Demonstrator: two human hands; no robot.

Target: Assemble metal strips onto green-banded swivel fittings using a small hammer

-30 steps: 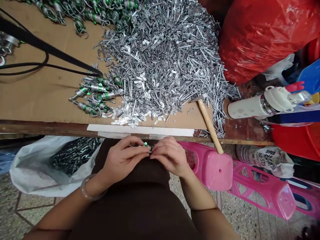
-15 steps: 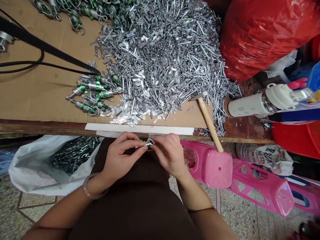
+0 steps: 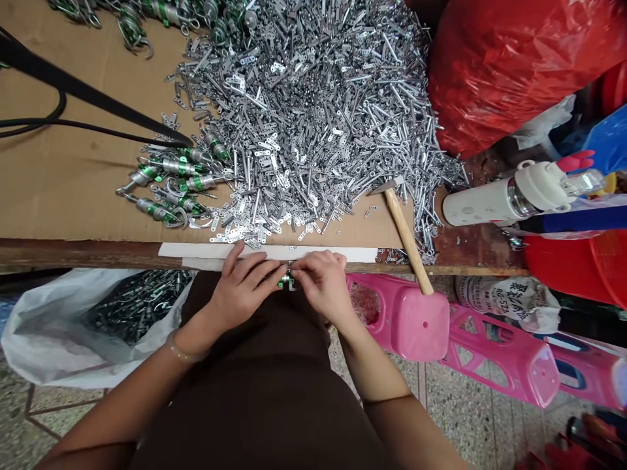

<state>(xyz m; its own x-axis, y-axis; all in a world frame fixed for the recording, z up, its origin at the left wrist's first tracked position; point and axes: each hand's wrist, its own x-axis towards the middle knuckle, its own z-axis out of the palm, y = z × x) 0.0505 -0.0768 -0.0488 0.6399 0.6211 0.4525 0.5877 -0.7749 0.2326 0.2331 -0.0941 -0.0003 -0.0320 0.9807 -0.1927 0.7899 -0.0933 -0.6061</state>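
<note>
Main risk: the small green-banded part (image 3: 288,281) is tiny & held right at the table edge, so a slip of the fingertips could drop it into the lap or onto the floor, hard to find on speckled tile. Sharp metal ends could also nick bare skin. The loose silver strips (image 3: 304,130) spread close to the edge, so a sleeve or wrist brushing them could send some over. The hammer (image 3: 404,222) lies w/ its wooden handle sticking out past the edge, above the pink plastic stool (image 3: 421,326); a knock to it could tip it off, & the strips around its head could go too.

Grip: left hand (image 3: 240,287) & right hand (image 3: 321,284) are close together, not spread, pressed in on the part from both sides. Fingertips (image 3: 279,269) meet around it & look to be pinching it, though fingers hide most of it, so exact hold on each piece can't be told. Part sits btwn the hands, just in front of the white strip (image 3: 210,251) on the wooden table edge (image 3: 73,253), over the brown clothing (image 3: 264,391). Nearest others: green-banded fittings (image 3: 171,173) on the cardboard (image 3: 73,130), up left of the hands.
</note>
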